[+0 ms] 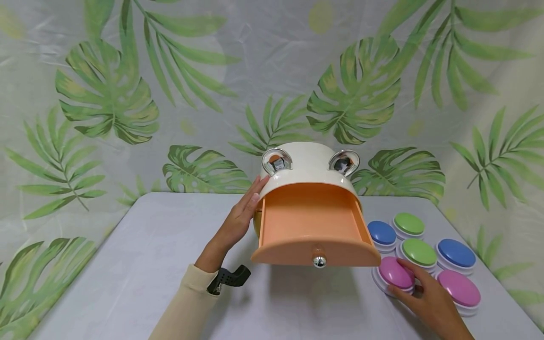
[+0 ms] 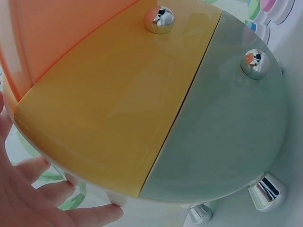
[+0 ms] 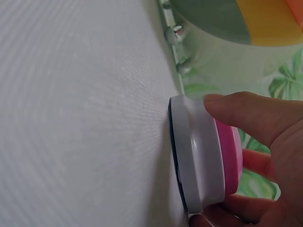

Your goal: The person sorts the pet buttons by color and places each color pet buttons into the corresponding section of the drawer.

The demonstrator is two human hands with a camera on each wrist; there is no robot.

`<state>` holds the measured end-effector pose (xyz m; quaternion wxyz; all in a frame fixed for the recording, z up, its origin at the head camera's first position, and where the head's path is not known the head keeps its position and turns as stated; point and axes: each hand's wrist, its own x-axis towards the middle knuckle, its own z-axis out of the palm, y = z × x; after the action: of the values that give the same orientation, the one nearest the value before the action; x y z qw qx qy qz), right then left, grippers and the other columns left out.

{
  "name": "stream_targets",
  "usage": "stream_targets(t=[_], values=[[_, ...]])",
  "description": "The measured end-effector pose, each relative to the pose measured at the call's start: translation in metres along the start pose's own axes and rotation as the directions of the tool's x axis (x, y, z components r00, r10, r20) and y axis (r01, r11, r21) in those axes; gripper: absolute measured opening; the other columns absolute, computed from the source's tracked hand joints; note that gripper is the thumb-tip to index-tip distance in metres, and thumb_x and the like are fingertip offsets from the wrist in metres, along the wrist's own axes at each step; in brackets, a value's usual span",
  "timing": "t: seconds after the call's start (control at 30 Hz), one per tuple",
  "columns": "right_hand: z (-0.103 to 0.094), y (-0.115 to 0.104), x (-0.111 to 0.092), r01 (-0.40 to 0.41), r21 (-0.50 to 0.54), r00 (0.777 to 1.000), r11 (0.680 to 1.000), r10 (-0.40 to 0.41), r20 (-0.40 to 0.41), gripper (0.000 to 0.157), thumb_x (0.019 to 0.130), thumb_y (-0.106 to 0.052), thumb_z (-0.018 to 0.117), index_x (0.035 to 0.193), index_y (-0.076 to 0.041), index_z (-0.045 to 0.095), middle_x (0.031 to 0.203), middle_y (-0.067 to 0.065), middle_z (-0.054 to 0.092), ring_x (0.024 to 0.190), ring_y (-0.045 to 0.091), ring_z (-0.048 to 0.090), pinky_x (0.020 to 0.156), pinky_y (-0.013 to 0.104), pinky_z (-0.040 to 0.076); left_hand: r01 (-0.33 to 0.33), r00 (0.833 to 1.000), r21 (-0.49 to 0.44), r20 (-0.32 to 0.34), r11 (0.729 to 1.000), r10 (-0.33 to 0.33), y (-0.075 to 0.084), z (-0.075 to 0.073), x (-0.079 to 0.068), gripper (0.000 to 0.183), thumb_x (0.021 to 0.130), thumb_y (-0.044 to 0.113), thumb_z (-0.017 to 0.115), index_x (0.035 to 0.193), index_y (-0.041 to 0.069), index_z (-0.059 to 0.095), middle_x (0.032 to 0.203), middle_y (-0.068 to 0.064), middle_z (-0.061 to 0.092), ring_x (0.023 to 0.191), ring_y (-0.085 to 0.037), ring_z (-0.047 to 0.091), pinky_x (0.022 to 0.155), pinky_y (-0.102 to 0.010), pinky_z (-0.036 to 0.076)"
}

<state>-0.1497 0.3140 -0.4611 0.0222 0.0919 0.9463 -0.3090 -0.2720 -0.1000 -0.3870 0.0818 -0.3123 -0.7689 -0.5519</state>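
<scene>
A rounded white storage box [image 1: 307, 163] with shiny silver eye shapes stands on the table, its orange drawer [image 1: 310, 222] pulled out toward me. Against the box's left side rests my left hand [image 1: 239, 219], fingers extended. Below the orange drawer, the left wrist view shows a yellow drawer front [image 2: 113, 109] and a green drawer front [image 2: 222, 113], both closed. My right hand [image 1: 429, 300] grips a pink push button [image 1: 396, 273] with a white base [image 3: 196, 156], thumb on one side and fingers on the other. Whether its base still touches the table is unclear.
Around the held button sit two green buttons [image 1: 409, 223], two blue buttons [image 1: 456, 252] and another pink button [image 1: 459, 288]. The white table [image 1: 170, 245] ends at a leaf-patterned cloth [image 1: 272, 56] behind. Silver feet [image 2: 267, 191] support the box.
</scene>
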Motion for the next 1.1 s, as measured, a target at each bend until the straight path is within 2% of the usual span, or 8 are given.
stream_targets(t=[0.2,0.6,0.8,0.87,0.97,1.1], values=[[0.001,0.002,0.0,0.036,-0.018,0.999,0.999,-0.036,-0.015,0.101,0.073,-0.058,0.076,0.15,-0.008,0.033,0.14,0.031,0.042,0.114,0.046,0.051,0.088,0.055,0.051,0.008,1.0,0.003,-0.002,1.0,-0.008,0.001,0.0,0.0,0.044,0.107,0.036,0.028,0.15,0.042,0.029,0.16,0.012,0.012,0.146,-0.006,0.009,0.116,-0.053,0.015],[0.002,0.004,0.0,0.043,-0.025,0.999,0.999,-0.043,-0.01,0.105,0.072,-0.059,0.077,0.151,-0.009,0.029,0.143,0.03,0.039,0.121,0.05,0.044,0.091,0.06,0.046,0.019,1.0,-0.003,0.002,1.0,-0.019,0.002,0.0,-0.001,0.044,0.107,0.037,0.028,0.151,0.042,0.029,0.159,0.014,0.011,0.146,-0.008,0.01,0.116,-0.054,0.015],[0.003,0.006,-0.001,0.078,-0.031,0.997,0.996,-0.079,-0.022,0.104,0.074,-0.057,0.076,0.151,-0.006,0.029,0.144,0.03,0.038,0.125,0.05,0.041,0.093,0.061,0.043,0.019,1.0,-0.012,0.002,1.0,-0.019,0.003,0.0,-0.001,0.045,0.107,0.034,0.029,0.151,0.039,0.029,0.161,0.009,0.011,0.146,-0.01,0.01,0.116,-0.054,0.016],[0.004,0.006,0.0,0.085,-0.029,0.996,0.996,-0.086,-0.021,0.105,0.073,-0.059,0.075,0.151,-0.006,0.028,0.144,0.029,0.038,0.125,0.049,0.04,0.094,0.061,0.042,0.027,1.0,-0.02,0.004,0.999,-0.027,0.009,0.0,-0.002,0.045,0.107,0.029,0.028,0.153,0.034,0.028,0.161,0.005,0.011,0.146,-0.012,0.01,0.116,-0.053,0.015],[0.004,0.006,0.0,0.095,-0.023,0.995,0.995,-0.095,-0.023,0.106,0.073,-0.061,0.075,0.151,-0.007,0.028,0.144,0.029,0.038,0.125,0.049,0.041,0.093,0.061,0.042,0.03,1.0,-0.02,0.003,0.999,-0.03,0.008,0.0,-0.002,0.045,0.107,0.032,0.028,0.152,0.036,0.028,0.162,0.003,0.011,0.146,-0.01,0.01,0.116,-0.054,0.015],[0.005,0.007,0.0,0.117,-0.021,0.992,0.993,-0.118,-0.036,0.105,0.073,-0.061,0.075,0.15,-0.006,0.03,0.143,0.029,0.039,0.124,0.048,0.042,0.093,0.06,0.043,0.025,1.0,-0.018,0.007,1.0,-0.025,0.015,-0.001,-0.003,0.046,0.107,0.032,0.028,0.153,0.032,0.028,0.162,-0.002,0.01,0.147,-0.014,0.01,0.115,-0.056,0.015]])
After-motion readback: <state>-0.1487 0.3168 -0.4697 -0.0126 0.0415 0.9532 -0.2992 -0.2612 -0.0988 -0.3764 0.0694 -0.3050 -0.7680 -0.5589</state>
